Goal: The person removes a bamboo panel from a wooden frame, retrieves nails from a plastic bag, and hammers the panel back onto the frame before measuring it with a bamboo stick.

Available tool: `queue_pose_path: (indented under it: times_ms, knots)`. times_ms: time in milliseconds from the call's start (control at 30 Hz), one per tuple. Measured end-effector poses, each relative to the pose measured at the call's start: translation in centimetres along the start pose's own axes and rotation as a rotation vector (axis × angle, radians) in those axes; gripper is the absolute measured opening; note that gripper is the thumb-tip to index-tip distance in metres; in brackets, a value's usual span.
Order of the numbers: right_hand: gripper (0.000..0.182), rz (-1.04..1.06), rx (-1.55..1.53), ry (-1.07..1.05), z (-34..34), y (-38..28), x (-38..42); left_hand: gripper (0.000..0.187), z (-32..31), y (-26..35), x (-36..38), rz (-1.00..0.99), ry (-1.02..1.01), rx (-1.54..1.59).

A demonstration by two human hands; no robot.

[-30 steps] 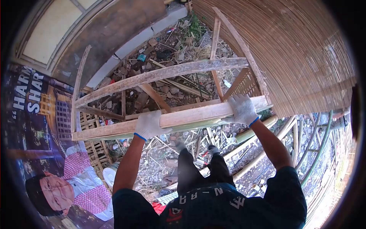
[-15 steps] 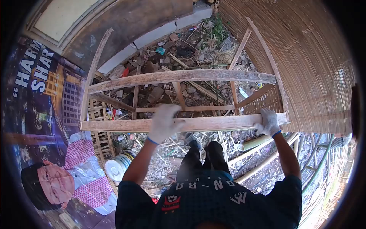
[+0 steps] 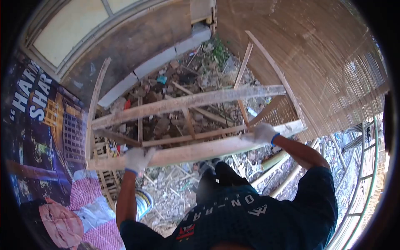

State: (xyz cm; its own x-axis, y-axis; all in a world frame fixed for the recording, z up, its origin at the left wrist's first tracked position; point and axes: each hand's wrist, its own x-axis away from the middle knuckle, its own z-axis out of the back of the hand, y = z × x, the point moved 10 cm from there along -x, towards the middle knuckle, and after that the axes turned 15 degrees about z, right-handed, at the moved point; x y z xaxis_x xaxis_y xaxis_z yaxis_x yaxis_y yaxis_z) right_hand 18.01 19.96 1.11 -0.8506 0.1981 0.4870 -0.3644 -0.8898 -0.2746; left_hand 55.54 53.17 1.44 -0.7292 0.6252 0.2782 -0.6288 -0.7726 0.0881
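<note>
Rubble (image 3: 166, 133) covering ground between walls. Wooden frame (image 3: 208, 150) spanning it, just in front of person, near rail running crosswise under both hands. Left hand (image 3: 139, 160), white-gloved, gripping rail toward its left end, fingers clamped over wood. Right hand (image 3: 263, 134), also gloved, gripping toward right end, fingers clamped over top edge, slightly blurred. Bucket (image 3: 145, 203) sitting beside left forearm, partly hidden. Printed banner (image 3: 39, 146) hanging at left. Woven wall (image 3: 300, 54) rising at right, beside frame.
</note>
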Motion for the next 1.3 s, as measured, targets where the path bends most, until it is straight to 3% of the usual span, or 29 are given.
queue_pose_path:
  times_ms: [33,100,333,500,567,600,700,733,800,867,1067,1100,1300]
  knots:
    - [0.088,-0.121,-0.008,-0.105,0.6,-0.3,1.3,0.078,0.1,-0.1,0.9,0.005,0.011,-0.012]
    - [0.089,-0.171,-0.022,-0.044,1.6,0.5,2.8,0.074,1.5,1.6,3.2,-0.053,0.043,0.012]
    - [0.066,-0.029,-0.005,0.214,4.6,7.4,1.7,0.074,3.1,6.4,5.1,-0.013,0.032,0.109]
    - [0.067,-0.062,0.119,0.184,7.9,12.0,-1.8,0.075,2.1,8.5,2.1,0.084,0.003,0.094]
    - [0.071,0.019,0.143,0.141,8.3,13.1,-3.3,0.074,0.8,10.2,1.9,0.081,-0.008,0.145]
    - [0.073,-0.046,0.116,0.137,8.7,14.7,-4.0,0.074,0.5,11.1,0.7,0.078,0.007,0.177]
    - [0.077,0.033,0.196,0.186,7.2,18.9,-6.8,0.070,-5.2,12.3,-1.1,0.117,-0.006,0.272]
    - [0.077,0.041,0.179,0.179,7.1,20.5,-7.9,0.069,-5.6,13.8,-1.2,0.138,-0.048,0.097]
    - [0.079,0.075,0.138,0.113,5.9,22.6,-8.9,0.070,-7.4,15.6,-0.9,0.222,-0.189,0.205]
    - [0.075,0.087,0.156,0.126,6.3,24.1,-10.1,0.073,-7.3,16.5,-1.6,0.244,-0.150,0.192]
    - [0.067,0.116,0.214,0.286,8.9,23.6,-11.7,0.066,-6.1,16.2,-3.8,0.318,-0.098,0.199]
    - [0.066,0.181,0.179,0.415,9.4,23.2,-11.1,0.065,-5.8,16.3,-3.4,0.318,-0.078,0.217]
    - [0.052,0.114,0.114,0.467,8.8,22.2,-8.0,0.065,-7.5,16.4,-0.6,0.350,-0.081,0.209]
